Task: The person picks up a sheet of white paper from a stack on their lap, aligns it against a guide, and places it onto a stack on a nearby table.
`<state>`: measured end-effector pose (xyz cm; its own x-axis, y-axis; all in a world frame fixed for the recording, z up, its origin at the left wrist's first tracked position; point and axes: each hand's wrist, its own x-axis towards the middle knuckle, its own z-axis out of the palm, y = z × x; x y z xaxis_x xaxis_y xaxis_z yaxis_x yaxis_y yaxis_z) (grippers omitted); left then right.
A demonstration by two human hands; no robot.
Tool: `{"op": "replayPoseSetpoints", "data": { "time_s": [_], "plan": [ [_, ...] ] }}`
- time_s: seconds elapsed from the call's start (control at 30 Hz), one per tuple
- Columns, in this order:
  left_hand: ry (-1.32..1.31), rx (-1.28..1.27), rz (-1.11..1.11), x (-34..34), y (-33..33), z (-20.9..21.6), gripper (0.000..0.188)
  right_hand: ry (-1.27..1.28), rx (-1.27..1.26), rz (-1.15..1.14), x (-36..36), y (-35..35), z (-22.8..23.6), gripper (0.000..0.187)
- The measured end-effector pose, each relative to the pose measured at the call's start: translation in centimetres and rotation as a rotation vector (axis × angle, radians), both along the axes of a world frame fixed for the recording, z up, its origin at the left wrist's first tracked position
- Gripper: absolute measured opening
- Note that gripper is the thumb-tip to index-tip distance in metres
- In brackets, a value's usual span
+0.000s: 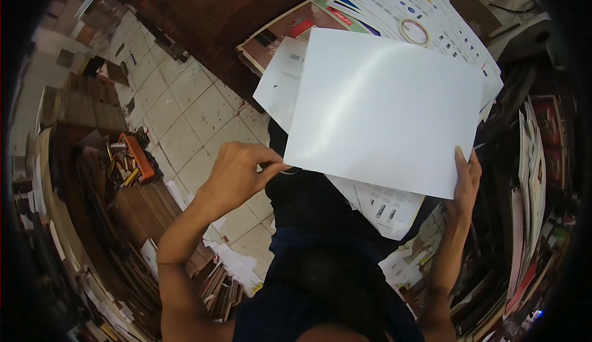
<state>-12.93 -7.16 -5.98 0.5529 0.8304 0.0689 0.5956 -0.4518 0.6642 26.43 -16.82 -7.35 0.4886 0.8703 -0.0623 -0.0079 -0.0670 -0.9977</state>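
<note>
Left hand (pixel 233 172) and right hand (pixel 467 181) held the white sheet (pixel 382 107) mostly up and right of the frame's middle, pinching its lower left corner and its lower right edge, where a soft, even grip seemed best to stop creases.

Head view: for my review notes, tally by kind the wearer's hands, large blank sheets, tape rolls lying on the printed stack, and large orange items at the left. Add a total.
Hands (left hand, right hand): 2
Large blank white sheet: 1
Tape roll: 1
Orange item: 1
Total: 5
</note>
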Motion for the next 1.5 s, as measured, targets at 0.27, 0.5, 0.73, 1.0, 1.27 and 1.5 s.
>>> {"op": "replayPoseSetpoints", "data": {
  "time_s": [0.27,0.5,0.73,1.0,1.27,1.5],
  "plan": [
    [0.233,-0.009,-0.124,1.1,1.2,2.2,0.014,-0.061,-0.08,0.024,0.8,0.5,-0.2,0.037],
    [0.272,-0.099,-0.098,1.6,1.6,2.7,0.013,-0.043,-0.109,0.064,1.1,1.1,-0.1,0.036],
    [0.322,-0.114,-0.108,1.8,1.5,2.7,0.015,-0.09,-0.079,0.046,1.0,1.4,-0.6,0.037],
    [0.275,-0.095,-0.106,2.1,1.6,2.6,0.018,-0.081,-0.126,0.073,1.1,1.3,0.3,0.035],
    [0.278,-0.093,-0.062,2.6,1.4,2.6,0.018,-0.262,-0.134,0.115,2.2,1.4,-0.1,0.033],
    [0.269,-0.038,-0.079,3.1,1.0,3.3,0.013,-0.473,-0.112,0.133,3.5,1.5,-0.8,0.034]
  ]
}}
